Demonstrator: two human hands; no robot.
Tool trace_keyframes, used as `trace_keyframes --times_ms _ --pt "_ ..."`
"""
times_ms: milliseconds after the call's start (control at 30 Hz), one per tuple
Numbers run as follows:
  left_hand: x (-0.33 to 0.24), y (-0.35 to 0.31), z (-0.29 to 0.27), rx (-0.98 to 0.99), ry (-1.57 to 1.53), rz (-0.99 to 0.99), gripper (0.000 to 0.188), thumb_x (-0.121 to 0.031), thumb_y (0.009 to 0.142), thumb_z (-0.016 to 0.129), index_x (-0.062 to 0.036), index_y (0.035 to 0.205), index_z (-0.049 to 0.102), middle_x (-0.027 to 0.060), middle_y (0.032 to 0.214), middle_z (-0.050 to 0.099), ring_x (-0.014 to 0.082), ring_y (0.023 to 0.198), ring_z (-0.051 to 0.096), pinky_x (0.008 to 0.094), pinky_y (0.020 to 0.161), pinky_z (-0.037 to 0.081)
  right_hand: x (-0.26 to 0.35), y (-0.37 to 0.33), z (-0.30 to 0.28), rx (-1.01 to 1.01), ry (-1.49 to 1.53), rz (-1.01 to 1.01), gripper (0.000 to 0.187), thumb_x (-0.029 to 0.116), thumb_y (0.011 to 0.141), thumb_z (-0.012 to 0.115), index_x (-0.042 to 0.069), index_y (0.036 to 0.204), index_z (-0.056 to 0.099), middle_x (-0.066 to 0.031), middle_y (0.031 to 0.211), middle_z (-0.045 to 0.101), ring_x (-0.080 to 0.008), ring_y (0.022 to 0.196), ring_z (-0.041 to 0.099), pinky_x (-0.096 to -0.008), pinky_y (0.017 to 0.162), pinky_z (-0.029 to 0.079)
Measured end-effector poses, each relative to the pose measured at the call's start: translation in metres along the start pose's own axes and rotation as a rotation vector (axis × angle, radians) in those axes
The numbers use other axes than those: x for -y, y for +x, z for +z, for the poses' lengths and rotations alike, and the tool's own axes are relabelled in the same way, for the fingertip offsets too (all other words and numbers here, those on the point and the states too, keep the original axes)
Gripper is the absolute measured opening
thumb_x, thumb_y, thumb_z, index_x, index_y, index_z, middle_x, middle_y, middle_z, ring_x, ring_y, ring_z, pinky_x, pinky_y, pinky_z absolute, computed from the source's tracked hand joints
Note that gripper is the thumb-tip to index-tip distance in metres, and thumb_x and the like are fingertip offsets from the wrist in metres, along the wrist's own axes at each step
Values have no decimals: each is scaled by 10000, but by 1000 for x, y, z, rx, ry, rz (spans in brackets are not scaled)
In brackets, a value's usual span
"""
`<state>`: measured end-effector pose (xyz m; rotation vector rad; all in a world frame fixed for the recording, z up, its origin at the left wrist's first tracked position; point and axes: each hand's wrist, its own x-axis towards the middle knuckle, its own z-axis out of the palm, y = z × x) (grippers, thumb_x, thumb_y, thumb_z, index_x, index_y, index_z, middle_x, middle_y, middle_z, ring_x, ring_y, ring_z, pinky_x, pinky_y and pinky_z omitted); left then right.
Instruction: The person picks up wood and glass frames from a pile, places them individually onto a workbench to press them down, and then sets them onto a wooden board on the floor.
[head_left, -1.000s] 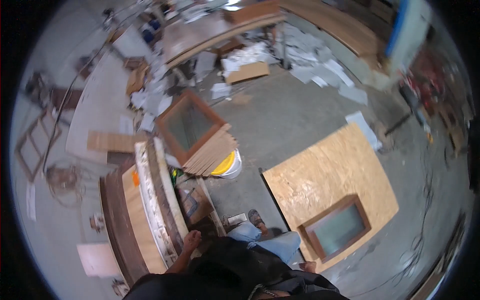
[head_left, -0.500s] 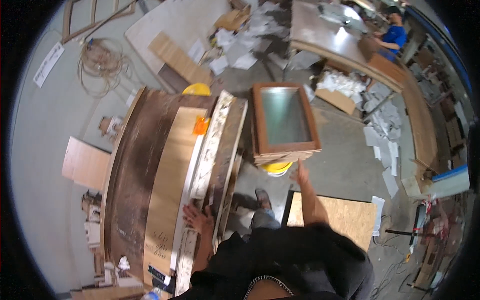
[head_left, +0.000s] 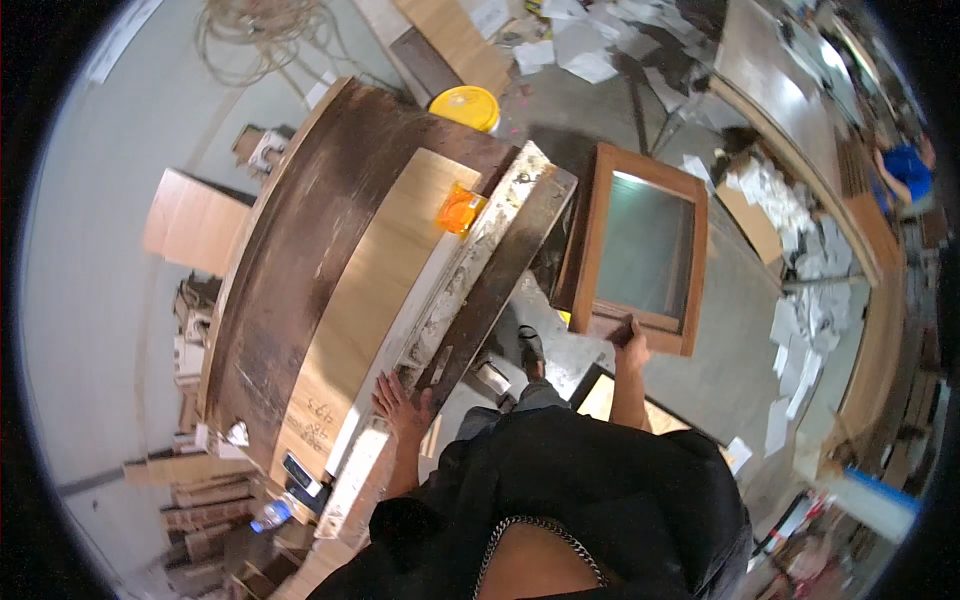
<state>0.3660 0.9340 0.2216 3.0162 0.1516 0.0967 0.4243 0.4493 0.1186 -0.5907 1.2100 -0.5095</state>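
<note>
My right hand (head_left: 632,348) grips the near edge of a brown wood-framed glass cabinet door (head_left: 645,320), thumb on top and the other fingers hidden beneath. The door sits askew over more brown frames at its left side. My left hand (head_left: 402,405) rests with fingers spread on the worn, paint-spattered rail (head_left: 465,275) along the workbench edge. Beside that rail a long pale wood board (head_left: 375,270) with handwritten marks lies on the dark bench top (head_left: 290,270). An orange packet (head_left: 461,209) is on the board's far end.
A yellow-lidded bucket (head_left: 465,107) stands behind the bench. At its near end are a dark phone-like device (head_left: 303,474) and a plastic bottle (head_left: 271,515). Paper scraps (head_left: 590,62) litter the floor. A person in blue (head_left: 905,172) is beside the long table (head_left: 770,60) at far right.
My right hand has reached forward and closed on the door, which has turned out of line with the frames below. The view has swung, while my left hand stays on the rail.
</note>
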Motion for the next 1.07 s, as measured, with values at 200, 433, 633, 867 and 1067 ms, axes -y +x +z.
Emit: trace_keyframes --times_ms 200,433,633,867,1067 --pt "13 -14 -12 -255 -469 -312 595 -279 939 535 59 1385 334 288 1384 392 451 1271 384 462 1055 342 129 -82 -7 459 -18 -261 482 349 887 571 -26 1188 537 -118 1093 599 -252 1021 568 -412 905 451" --pt "58 -44 -44 -177 -753 -531 351 -204 921 567 -53 1238 557 177 958 677 360 850 650 413 746 513 270 -151 136 317 -273 -667 280 190 879 550 -85 887 597 -136 857 575 -279 810 554 -420 749 471" --pt "157 -121 -83 -589 -995 -509 349 -232 964 544 -18 1239 548 109 901 675 161 804 626 320 743 504 290 -292 146 488 -577 -830 291 163 827 622 -115 914 602 -158 912 611 -283 787 592 -437 680 481" --pt "210 -59 -123 -364 -1435 -515 492 -400 987 457 28 1208 558 115 1016 658 189 955 618 328 875 486 266 -462 113 935 -915 -1137 757 513 899 410 28 1459 254 -228 1372 452 -384 1222 486 -594 974 417" --pt "239 55 -159 256 -2099 -352 812 -665 911 349 28 1322 454 195 1312 501 298 1160 530 452 985 425 227 -470 194 1647 -869 123 758 360 957 488 111 1503 24 -128 1541 167 -310 1304 394 -408 956 483"
